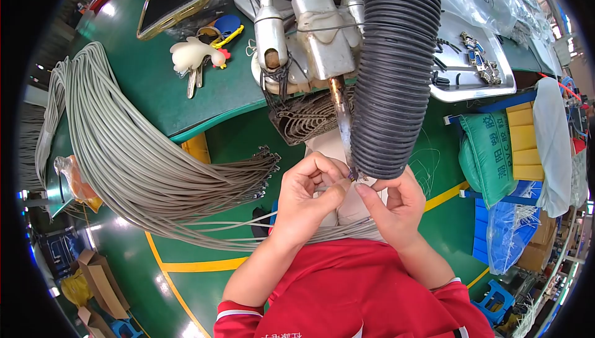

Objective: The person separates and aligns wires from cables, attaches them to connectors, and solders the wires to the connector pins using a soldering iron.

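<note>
left hand [312, 194] and right hand [395, 204] meet below center, fingertips pinching something too small to tell. grey cables [142, 146] loop at left.

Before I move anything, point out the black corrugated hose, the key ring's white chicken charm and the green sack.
Black corrugated hose [396, 59]: head view, mid-length ribs.
White chicken charm [191, 54]: head view, body.
Green sack [486, 152]: head view, printed front.
</note>
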The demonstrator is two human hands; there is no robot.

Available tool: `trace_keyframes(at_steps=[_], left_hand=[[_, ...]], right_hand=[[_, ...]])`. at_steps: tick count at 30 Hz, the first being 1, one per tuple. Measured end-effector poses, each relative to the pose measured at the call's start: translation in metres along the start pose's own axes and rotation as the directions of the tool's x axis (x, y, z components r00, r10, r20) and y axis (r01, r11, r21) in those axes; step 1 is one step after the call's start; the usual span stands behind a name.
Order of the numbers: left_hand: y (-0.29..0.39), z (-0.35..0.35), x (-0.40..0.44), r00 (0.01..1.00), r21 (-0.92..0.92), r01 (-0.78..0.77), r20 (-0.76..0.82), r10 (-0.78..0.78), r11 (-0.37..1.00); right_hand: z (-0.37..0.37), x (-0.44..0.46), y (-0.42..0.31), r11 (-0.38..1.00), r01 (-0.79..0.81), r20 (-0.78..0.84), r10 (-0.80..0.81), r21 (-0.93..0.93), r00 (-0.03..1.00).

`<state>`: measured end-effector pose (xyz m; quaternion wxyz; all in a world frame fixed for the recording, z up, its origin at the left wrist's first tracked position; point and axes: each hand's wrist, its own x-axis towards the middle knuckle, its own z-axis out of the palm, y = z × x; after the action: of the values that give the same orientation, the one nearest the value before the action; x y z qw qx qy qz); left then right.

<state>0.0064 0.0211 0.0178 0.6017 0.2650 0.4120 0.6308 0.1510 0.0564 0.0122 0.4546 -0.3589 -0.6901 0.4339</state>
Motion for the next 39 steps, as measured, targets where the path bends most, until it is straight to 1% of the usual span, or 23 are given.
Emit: trace_keyframes(at_steps=[6,9,10,11,12,13,14,18,19,21,22,23,26,27,30,31,34,37,39], left_hand=[[-0.007,-0.005,-0.004,1.0,0.004,0.008,0.01,-0.008,1.0],[-0.011,-0.008,-0.007,0.999,0.014,0.028,0.022,-0.028,1.0],[-0.013,-0.009,-0.008,1.0,0.029,0.018,0.025,-0.019,0.999],[-0.014,-0.009,-0.009,1.0,0.044,0.009,0.028,-0.01,0.999],[-0.015,-0.009,-0.01,0.999,0.06,-0.002,0.032,0.0,0.998],[-0.014,-0.009,-0.011,0.999,0.063,-0.002,0.032,0.0,0.998],[-0.014,-0.008,-0.012,1.0,0.057,0.005,0.022,-0.007,0.998],[-0.014,-0.006,-0.012,1.0,0.044,0.016,0.004,-0.016,0.999],[-0.014,-0.006,-0.012,1.0,0.044,0.013,0.0,-0.013,0.999],[-0.014,-0.007,-0.012,1.0,0.045,0.009,-0.002,-0.009,0.999],[-0.014,-0.007,-0.012,1.0,0.041,0.002,-0.002,-0.002,0.999],[-0.015,-0.007,-0.011,1.0,0.037,-0.004,-0.002,0.004,0.999],[-0.013,-0.006,-0.01,1.0,0.029,-0.002,-0.002,0.002,1.0],[-0.012,-0.005,-0.01,1.0,0.023,0.007,-0.005,-0.007,1.0],[-0.011,-0.003,-0.008,1.0,0.014,0.009,-0.006,-0.009,1.0],[-0.011,-0.002,-0.007,1.0,0.011,0.001,-0.005,-0.001,1.0],[-0.009,0.0,-0.006,1.0,0.005,-0.008,-0.007,0.008,1.0],[-0.007,0.001,-0.005,1.0,-0.003,-0.006,-0.008,0.006,1.0],[-0.006,0.001,-0.006,1.0,0.027,-0.022,0.004,0.022,0.999]], right_hand=[[0.001,-0.003,0.002,1.0,0.02,-0.015,-0.019,0.019,1.0],[-0.003,-0.009,0.007,0.995,0.095,-0.05,-0.096,-0.025,0.994],[-0.008,-0.011,0.008,0.995,0.093,-0.049,-0.094,-0.024,0.994],[-0.015,-0.014,0.009,0.988,-0.071,-0.075,0.081,0.135,0.994],[-0.021,-0.017,0.009,0.929,-0.224,-0.073,0.255,0.294,0.964],[-0.024,-0.02,0.009,0.822,-0.359,-0.042,0.419,0.443,0.907],[-0.023,-0.02,0.008,0.821,-0.358,-0.042,0.418,0.445,0.907],[-0.024,-0.02,-0.005,0.868,-0.376,0.089,0.367,0.324,0.926],[-0.024,-0.02,-0.006,0.868,-0.375,0.089,0.366,0.325,0.926],[-0.023,-0.02,-0.008,0.945,-0.315,0.147,0.301,0.085,0.942],[-0.023,-0.02,-0.008,0.962,-0.271,0.18,0.273,-0.037,0.945],[-0.021,-0.02,-0.006,0.962,-0.269,0.178,0.272,-0.037,0.946],[-0.012,-0.019,0.004,0.975,-0.22,0.062,0.217,0.044,0.974],[-0.01,-0.017,0.004,0.975,-0.22,0.062,0.217,0.044,0.974],[-0.003,-0.009,0.002,0.998,-0.009,0.026,0.008,0.061,1.0],[-0.003,-0.01,0.002,0.998,-0.009,0.025,0.008,0.06,1.0],[-0.002,-0.011,0.003,0.985,-0.098,0.025,0.096,0.142,0.995],[-0.001,-0.01,0.002,0.987,-0.082,0.015,0.08,0.138,0.997],[-0.001,-0.009,0.0,0.988,-0.074,0.01,0.073,0.136,0.997]])
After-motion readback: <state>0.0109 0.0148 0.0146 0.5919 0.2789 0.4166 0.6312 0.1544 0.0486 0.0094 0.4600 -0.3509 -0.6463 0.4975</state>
